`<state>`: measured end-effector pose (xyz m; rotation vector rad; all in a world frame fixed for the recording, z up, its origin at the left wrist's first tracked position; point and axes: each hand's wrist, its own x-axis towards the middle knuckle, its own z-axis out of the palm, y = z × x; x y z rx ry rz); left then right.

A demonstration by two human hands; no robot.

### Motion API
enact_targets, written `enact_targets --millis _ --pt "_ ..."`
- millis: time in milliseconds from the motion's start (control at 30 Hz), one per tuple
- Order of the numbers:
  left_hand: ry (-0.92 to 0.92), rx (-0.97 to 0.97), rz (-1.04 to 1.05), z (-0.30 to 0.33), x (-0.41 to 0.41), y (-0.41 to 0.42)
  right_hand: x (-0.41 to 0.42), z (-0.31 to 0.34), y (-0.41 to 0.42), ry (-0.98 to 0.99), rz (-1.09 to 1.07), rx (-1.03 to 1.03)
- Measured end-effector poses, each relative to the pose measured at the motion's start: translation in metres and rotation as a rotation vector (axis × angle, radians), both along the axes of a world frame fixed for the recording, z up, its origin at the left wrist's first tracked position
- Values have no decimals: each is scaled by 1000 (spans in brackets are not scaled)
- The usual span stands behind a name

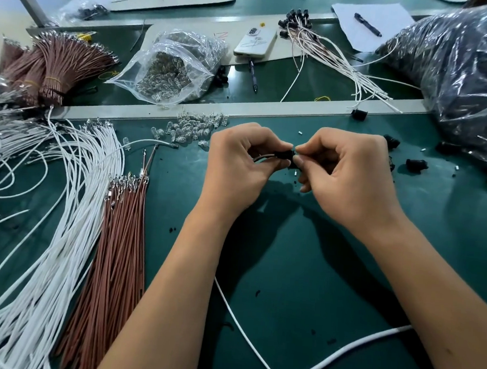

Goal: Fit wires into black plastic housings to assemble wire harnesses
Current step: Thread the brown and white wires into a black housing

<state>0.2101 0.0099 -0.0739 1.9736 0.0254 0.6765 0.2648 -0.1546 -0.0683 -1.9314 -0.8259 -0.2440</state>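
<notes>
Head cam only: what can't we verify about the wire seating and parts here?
- Small black plastic housing: mostly covered by the left hand and right hand; wire seating unseen.
- Each hand's grip: fingertips curl away from the camera.
- Thin brown wire: its end is hidden inside the housing.
- Crinkled clear plastic bag of black parts: glare blurs contents; cut off by the right edge.

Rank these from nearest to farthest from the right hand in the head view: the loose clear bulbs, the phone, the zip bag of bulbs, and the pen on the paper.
From the right hand:
1. Loose clear bulbs, just left and beyond, by the metal rail.
2. Phone, straight beyond, on the cardboard.
3. Zip bag of bulbs, far left; close to the phone's rank.
4. Pen on the paper, top right.
</notes>
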Motion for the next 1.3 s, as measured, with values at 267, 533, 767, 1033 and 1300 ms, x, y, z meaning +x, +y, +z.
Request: enact_targets --millis 267,533,767,1033,1300 --pt "-6 77 -1 1 -1 0 0 0 0 84 7 32" --pt "121 -30 -115 0 0 2 9 -1 -6 245 68 24" --pt "105 -255 -240 3 -3 4 8 8 -10 479 224 247" --pt "221 -255 -251 1 -3 3 12 8 -15 500 263 125" --pt "225 -319 -247 3 -4 0 16 12 -21 505 295 94"
